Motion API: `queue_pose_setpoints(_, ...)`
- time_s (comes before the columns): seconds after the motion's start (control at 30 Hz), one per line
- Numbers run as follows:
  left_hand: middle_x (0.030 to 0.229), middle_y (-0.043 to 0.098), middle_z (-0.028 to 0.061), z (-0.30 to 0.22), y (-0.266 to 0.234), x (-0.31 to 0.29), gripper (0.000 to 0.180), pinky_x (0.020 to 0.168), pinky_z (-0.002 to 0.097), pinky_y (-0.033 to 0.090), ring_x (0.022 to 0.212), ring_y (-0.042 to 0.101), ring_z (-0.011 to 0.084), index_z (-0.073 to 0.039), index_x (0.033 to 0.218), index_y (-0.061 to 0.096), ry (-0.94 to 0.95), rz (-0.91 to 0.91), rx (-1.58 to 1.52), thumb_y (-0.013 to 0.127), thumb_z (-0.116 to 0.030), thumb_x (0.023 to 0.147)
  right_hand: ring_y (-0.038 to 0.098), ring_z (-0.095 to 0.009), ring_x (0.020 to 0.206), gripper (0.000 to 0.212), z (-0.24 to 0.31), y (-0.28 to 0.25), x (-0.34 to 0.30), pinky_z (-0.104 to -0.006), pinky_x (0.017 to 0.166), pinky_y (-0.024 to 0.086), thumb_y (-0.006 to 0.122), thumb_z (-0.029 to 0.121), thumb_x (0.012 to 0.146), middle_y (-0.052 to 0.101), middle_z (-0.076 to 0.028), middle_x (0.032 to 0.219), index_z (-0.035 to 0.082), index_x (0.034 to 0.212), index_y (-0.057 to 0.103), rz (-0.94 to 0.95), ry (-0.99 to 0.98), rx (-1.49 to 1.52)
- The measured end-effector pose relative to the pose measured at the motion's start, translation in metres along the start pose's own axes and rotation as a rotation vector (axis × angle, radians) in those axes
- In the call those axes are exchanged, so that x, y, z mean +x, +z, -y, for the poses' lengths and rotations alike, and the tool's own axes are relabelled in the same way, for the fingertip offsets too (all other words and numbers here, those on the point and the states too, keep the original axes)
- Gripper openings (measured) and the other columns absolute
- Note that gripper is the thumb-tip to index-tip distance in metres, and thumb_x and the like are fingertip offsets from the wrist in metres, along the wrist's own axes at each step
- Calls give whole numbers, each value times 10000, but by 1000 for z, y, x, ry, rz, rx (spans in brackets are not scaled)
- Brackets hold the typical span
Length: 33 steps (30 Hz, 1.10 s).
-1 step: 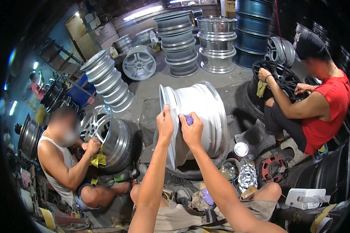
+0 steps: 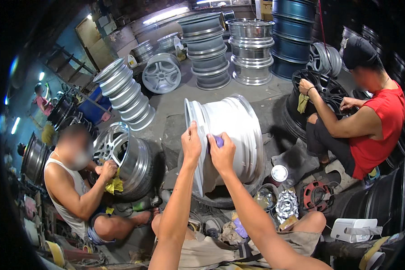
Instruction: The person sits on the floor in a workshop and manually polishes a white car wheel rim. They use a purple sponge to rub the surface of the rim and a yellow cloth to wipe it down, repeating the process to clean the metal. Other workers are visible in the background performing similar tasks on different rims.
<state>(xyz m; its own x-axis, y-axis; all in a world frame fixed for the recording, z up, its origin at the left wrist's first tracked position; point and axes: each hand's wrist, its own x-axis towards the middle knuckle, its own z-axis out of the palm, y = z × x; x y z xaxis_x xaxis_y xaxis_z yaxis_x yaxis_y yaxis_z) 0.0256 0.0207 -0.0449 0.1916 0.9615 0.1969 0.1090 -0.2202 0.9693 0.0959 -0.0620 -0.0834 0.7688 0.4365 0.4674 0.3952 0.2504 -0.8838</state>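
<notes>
A whitish-grey wheel rim stands on its edge in front of me, on a dark tyre. My left hand is closed on the flange at the rim's left side, thumb up. A small purple piece is pinched in my right hand and pressed to the barrel just inside that flange. Whether it is cloth or sandpaper I cannot tell. A similar purple scrap lies at my lap.
One person at left works on a silver rim with a yellow cloth. Another in a red top handles a black rim. Rim stacks stand behind. A white-topped can and a red reel-like part sit at right.
My right hand has shifted very slightly down along the rim with the purple piece. My left hand and the rim stay in place.
</notes>
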Motion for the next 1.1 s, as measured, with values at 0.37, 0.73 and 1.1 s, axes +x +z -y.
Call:
queue_pose_setpoints(0.37,680,430,7,6,1,1,557,638,360,363,705,398,124,3,745,504,26,-25,23,488,-434,1090,523,-412,591,374,0,1,-25,-482,599,416,764,200,918,542,-228,646,-15,745,511,-40,96,-34)
queue_pose_setpoints(0.73,697,463,20,14,0,4,563,663,364,390,718,423,140,10,769,532,18,-31,45,490,-454,1085,391,-248,561,401,-1,1,-24,-445,555,385,770,188,921,476,-186,596,-25,729,488,-44,116,-62)
queue_pose_setpoints(1.1,678,419,3,18,-1,7,555,615,364,336,696,387,121,-13,728,477,117,-51,6,498,-435,1088,503,-382,589,368,1,-8,-18,-478,595,410,777,201,899,542,-206,659,-11,737,523,39,6,-51)
